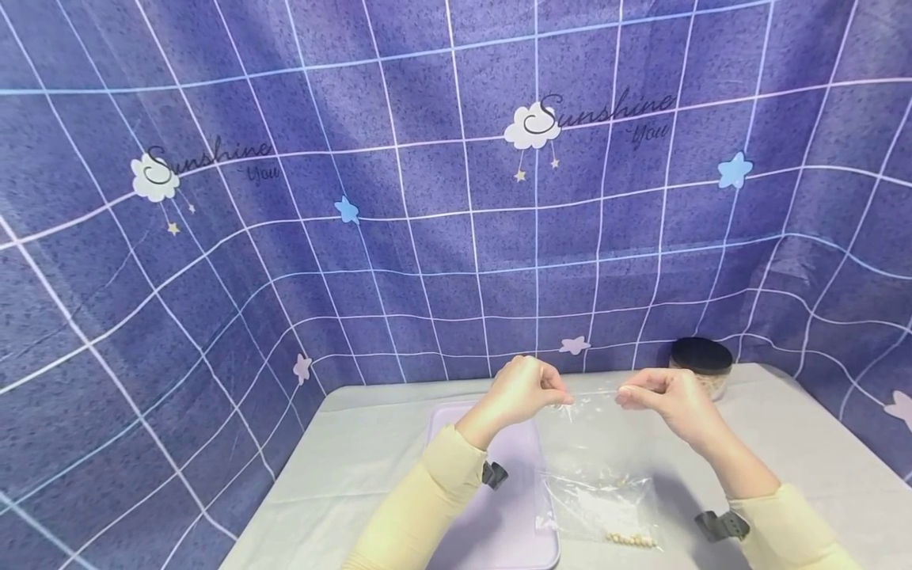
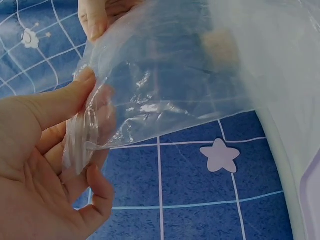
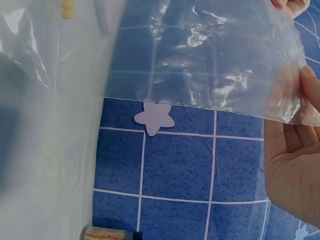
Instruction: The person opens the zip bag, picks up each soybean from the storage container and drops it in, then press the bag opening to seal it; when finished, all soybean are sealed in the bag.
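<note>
A clear plastic bag (image 1: 598,443) hangs between my two hands, held by its top edge. My left hand (image 1: 526,389) pinches the top left corner between thumb and fingers; in the left wrist view the film (image 2: 165,95) bunches in folds at the fingertips. At the opposite corner my right hand (image 1: 666,397) pinches the edge, and in the right wrist view its fingers (image 3: 285,110) show partly through the film. Several small pale beads or nut-like pieces (image 1: 630,540) lie in a row at the bag's lower end.
A pale purple tray (image 1: 509,507) lies on the light grey table (image 1: 356,443), partly beneath my left forearm. Behind my right hand stands a clear jar with a black lid (image 1: 701,356) and pale contents. A blue gridded cloth (image 1: 427,301) hangs around the table.
</note>
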{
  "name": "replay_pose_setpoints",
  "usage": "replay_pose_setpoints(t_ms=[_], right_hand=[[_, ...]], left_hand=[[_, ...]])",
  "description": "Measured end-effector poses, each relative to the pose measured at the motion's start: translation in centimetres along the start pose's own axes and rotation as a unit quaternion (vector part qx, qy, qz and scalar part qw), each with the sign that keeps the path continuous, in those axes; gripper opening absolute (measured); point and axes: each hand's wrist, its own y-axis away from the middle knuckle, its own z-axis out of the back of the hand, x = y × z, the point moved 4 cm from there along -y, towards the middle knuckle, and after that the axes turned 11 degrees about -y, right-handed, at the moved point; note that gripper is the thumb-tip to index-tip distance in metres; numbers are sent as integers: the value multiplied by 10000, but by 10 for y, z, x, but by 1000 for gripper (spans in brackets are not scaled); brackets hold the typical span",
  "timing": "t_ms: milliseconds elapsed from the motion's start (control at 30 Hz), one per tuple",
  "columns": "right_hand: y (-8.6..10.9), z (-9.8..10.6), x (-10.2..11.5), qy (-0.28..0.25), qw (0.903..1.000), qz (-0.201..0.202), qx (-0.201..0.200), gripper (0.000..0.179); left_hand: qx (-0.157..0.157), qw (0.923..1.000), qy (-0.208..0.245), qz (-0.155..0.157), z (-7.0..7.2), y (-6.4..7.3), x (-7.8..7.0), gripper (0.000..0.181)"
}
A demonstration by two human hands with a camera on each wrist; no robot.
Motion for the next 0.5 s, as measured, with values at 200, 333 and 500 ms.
replay_pose_setpoints(t_ms=[200,333,500], right_hand=[[0,-1,1,-19,10000,49,-12,13],[0,2,0,-164,9998,134,-19,13],[1,5,-3,-178,9998,111,-35,13]], left_hand=[[-47,9998,191,-27,-1,1,2,12],[-48,9991,425,68,-4,3,9,11],[-48,9976,662,171,-2,9,16,9]])
